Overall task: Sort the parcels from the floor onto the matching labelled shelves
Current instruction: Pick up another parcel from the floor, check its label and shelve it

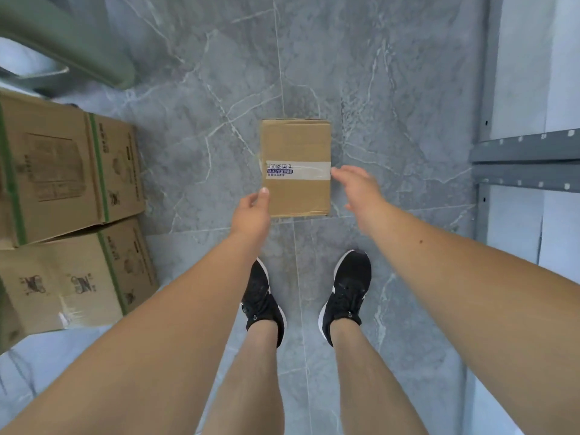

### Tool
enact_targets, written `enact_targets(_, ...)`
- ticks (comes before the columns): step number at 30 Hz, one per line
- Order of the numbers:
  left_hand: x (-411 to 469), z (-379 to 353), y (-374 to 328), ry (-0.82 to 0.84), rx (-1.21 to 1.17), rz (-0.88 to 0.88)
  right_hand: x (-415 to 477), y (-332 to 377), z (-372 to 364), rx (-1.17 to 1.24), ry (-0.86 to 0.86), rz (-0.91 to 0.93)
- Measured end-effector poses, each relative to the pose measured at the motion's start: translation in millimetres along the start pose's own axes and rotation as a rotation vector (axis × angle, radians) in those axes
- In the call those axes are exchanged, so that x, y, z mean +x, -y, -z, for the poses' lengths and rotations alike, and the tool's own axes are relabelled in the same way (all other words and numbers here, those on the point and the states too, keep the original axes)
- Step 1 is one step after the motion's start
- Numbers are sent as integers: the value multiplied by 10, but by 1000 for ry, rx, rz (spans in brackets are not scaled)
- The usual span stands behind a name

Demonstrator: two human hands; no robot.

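Note:
A small brown cardboard parcel with a strip of printed tape across it lies flat on the grey marble floor in front of my feet. My left hand is at its near left corner, thumb touching the edge, fingers curled. My right hand hovers by the parcel's right edge with fingers spread, the fingertips just at the tape. Neither hand has a hold on the parcel. No label is readable on it.
Two large printed cartons with green tape stand stacked at the left. A grey metal shelf frame with white boards runs along the right. A green curved object sits at the top left. My black shoes stand on the floor tiles.

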State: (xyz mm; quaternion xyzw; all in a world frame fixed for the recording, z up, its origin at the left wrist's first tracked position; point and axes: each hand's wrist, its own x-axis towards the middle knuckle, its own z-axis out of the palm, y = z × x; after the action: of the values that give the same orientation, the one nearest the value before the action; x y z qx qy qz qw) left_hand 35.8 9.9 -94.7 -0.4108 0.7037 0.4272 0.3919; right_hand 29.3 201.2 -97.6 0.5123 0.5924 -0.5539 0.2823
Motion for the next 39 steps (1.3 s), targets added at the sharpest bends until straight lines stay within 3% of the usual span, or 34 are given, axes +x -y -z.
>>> enact_targets(8, 643, -152, 220, -2, -64, 36, 617, -352, -41, -55, 74, 26)
enact_targets(15, 1113, -372, 329, 25, -101, -50, 1014, -604, -263, 221, 103, 38)
enact_targets(22, 1255, -412, 419, 63, -56, -113, 1123, -605, -360, 182, 117, 93)
enact_targets(31, 688, -292, 422, 23, -139, -49, 617, -574, -289, 117, 157, 74)
enact_targets(39, 83, -14, 297, 1, -141, -102, -65, -277, -170, 110, 180, 98)
